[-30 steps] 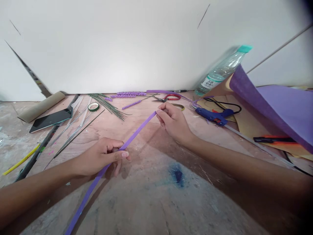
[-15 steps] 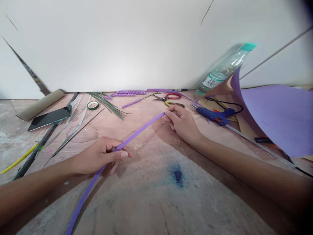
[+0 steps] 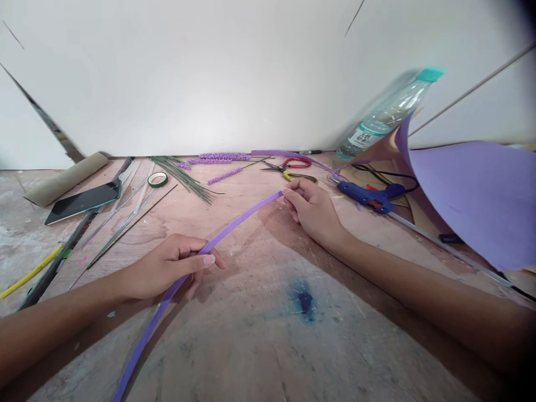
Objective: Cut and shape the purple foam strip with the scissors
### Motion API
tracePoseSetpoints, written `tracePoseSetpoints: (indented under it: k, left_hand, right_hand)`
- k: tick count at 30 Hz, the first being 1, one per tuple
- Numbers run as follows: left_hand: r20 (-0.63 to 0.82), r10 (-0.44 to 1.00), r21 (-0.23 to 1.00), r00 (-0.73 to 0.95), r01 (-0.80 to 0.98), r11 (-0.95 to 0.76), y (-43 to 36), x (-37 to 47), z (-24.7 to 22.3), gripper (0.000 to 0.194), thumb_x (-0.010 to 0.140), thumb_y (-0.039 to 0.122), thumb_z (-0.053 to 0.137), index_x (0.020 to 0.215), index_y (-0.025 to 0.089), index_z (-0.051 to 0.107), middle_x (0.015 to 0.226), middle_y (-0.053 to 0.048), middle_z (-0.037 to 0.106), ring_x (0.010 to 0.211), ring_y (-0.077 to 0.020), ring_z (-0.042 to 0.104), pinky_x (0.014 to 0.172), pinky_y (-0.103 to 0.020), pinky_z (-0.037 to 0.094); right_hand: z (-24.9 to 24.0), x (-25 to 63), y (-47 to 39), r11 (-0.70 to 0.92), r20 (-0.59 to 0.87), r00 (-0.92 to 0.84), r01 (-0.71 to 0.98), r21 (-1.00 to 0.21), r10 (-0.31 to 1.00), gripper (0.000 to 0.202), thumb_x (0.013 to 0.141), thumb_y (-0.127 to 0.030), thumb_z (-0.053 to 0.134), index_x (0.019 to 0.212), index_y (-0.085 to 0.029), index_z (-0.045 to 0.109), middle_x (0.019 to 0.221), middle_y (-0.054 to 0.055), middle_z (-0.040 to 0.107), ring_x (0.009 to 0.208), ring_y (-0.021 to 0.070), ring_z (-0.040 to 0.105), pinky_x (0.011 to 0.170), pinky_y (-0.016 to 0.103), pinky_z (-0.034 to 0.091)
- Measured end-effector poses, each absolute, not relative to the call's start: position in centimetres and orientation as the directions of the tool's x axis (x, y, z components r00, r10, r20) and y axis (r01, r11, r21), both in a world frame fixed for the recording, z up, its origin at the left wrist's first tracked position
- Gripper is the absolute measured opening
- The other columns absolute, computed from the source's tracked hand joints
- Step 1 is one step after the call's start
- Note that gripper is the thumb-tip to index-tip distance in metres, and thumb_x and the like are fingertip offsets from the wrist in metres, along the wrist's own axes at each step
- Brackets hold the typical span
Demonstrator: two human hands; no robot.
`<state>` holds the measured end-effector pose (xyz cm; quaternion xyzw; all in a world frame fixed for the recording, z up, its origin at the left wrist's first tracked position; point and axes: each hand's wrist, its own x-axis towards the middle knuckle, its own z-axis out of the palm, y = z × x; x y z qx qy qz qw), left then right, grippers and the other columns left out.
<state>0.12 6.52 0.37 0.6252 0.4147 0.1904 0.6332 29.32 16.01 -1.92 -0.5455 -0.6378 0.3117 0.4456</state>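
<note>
A long purple strip runs between my hands and on down to the bottom left edge. My right hand pinches its upper end between thumb and fingertips, just below the scissors. Farther down, my left hand has the strip between thumb and fingers, and the loose part trails beneath the palm. Between the hands the strip bows slightly upward. Purple beaded stems and green wires lie behind, near the wall.
At the right are a blue glue gun, a leaning bottle and a curled purple sheet. A phone, cardboard tube, green tape roll and thin wires lie left. A blue stain marks the table.
The strip between my hands has gone from nearly straight to slightly bowed. My left hand has barely moved, and my right hand keeps its pinch on the end.
</note>
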Motion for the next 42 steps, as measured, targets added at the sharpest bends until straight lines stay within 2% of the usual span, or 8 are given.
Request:
tracePoseSetpoints:
  k: [13, 20, 26, 29, 33, 35, 39, 42]
  left_hand:
    - [-0.327, 0.777, 0.939, 0.538, 0.274, 0.206, 6.36, 0.10, 0.77, 0.033, 0.092, 0.033, 0.046, 0.087, 0.012, 0.071, 0.047, 0.001, 0.058, 0.041, -0.0108, 0.046, 0.044, -0.021, 0.035]
    - [-0.320, 0.808, 0.933, 0.495, 0.315, 0.176, 6.23, 0.55, 1.06, 0.032, 0.088, 0.030, 0.043, 0.059, 0.018, 0.049, 0.047, 0.005, 0.039, 0.039, -0.0079, 0.034, 0.040, -0.022, 0.023]
    - [-0.254, 0.839, 0.932, 0.480, 0.353, 0.080, 6.08, 0.84, 1.03, 0.044, 0.092, 0.037, 0.042, 0.052, 0.021, 0.037, 0.045, 0.006, 0.030, 0.040, -0.0081, 0.024, 0.041, -0.026, 0.017]
    - [-0.219, 0.854, 0.931, 0.473, 0.364, 0.037, 5.97, 0.73, 0.81, 0.057, 0.100, 0.048, 0.030, 0.051, 0.020, 0.039, 0.043, 0.006, 0.027, 0.039, -0.0087, 0.022, 0.042, -0.027, 0.018]
    - [-0.218, 0.850, 0.932, 0.480, 0.361, 0.035, 5.87, 0.48, 0.56, 0.067, 0.099, 0.059, 0.019, 0.055, 0.020, 0.050, 0.037, 0.005, 0.029, 0.036, -0.0102, 0.026, 0.043, -0.027, 0.022]
    - [-0.234, 0.842, 0.934, 0.486, 0.353, 0.056, 5.90, 0.43, 0.61, 0.064, 0.098, 0.058, 0.022, 0.057, 0.020, 0.053, 0.035, 0.006, 0.029, 0.035, -0.0104, 0.028, 0.043, -0.026, 0.025]
    - [-0.288, 0.820, 0.928, 0.495, 0.355, 0.111, 6.08, 0.48, 0.94, 0.039, 0.089, 0.043, 0.048, 0.059, 0.018, 0.055, 0.038, 0.007, 0.033, 0.036, -0.0090, 0.030, 0.041, -0.024, 0.023]
    - [-0.313, 0.814, 0.922, 0.490, 0.361, 0.137, 6.06, 0.58, 1.07, 0.030, 0.086, 0.036, 0.050, 0.062, 0.017, 0.057, 0.040, 0.008, 0.034, 0.037, -0.0085, 0.029, 0.040, -0.023, 0.021]
  right_hand:
    - [-1.96, 29.32, 15.71, 0.257, 0.281, -0.007, 0.428, -0.867, 0.960, 0.014, 0.089, -0.029, 0.057, 0.077, -0.024, 0.052, 0.053, -0.006, 0.045, 0.043, 0.0123, 0.037, 0.044, 0.028, 0.026]
    - [-2.02, 29.32, 15.68, 0.260, 0.282, -0.014, 0.431, -0.864, 0.959, 0.014, 0.089, -0.029, 0.057, 0.077, -0.024, 0.051, 0.053, -0.006, 0.045, 0.043, 0.0122, 0.036, 0.044, 0.028, 0.025]
    - [-2.01, 29.30, 15.59, 0.267, 0.288, -0.020, 0.439, -0.858, 0.957, 0.014, 0.089, -0.030, 0.059, 0.077, -0.024, 0.053, 0.052, -0.006, 0.045, 0.043, 0.0127, 0.037, 0.043, 0.027, 0.025]
    - [-1.97, 29.30, 15.54, 0.272, 0.293, -0.024, 0.449, -0.851, 0.956, 0.014, 0.089, -0.030, 0.059, 0.078, -0.024, 0.053, 0.053, -0.005, 0.045, 0.043, 0.0128, 0.038, 0.043, 0.028, 0.026]
    - [-1.99, 29.30, 15.50, 0.289, 0.310, -0.033, 0.467, -0.836, 0.950, 0.015, 0.089, -0.031, 0.059, 0.077, -0.024, 0.053, 0.054, -0.005, 0.046, 0.045, 0.0132, 0.039, 0.043, 0.028, 0.026]
    - [-2.04, 29.31, 15.52, 0.303, 0.325, -0.040, 0.482, -0.822, 0.945, 0.014, 0.089, -0.030, 0.058, 0.077, -0.024, 0.053, 0.054, -0.004, 0.046, 0.045, 0.0137, 0.039, 0.044, 0.028, 0.027]
    - [-2.18, 29.40, 15.78, 0.358, 0.382, -0.068, 0.528, -0.770, 0.922, 0.014, 0.090, -0.026, 0.055, 0.077, -0.024, 0.052, 0.056, -0.003, 0.047, 0.049, 0.0155, 0.043, 0.048, 0.029, 0.032]
    - [-1.97, 29.35, 15.65, 0.437, 0.477, -0.089, 0.571, -0.695, 0.874, 0.009, 0.089, -0.022, 0.055, 0.081, -0.024, 0.053, 0.067, 0.001, 0.054, 0.058, 0.0190, 0.050, 0.055, 0.032, 0.038]
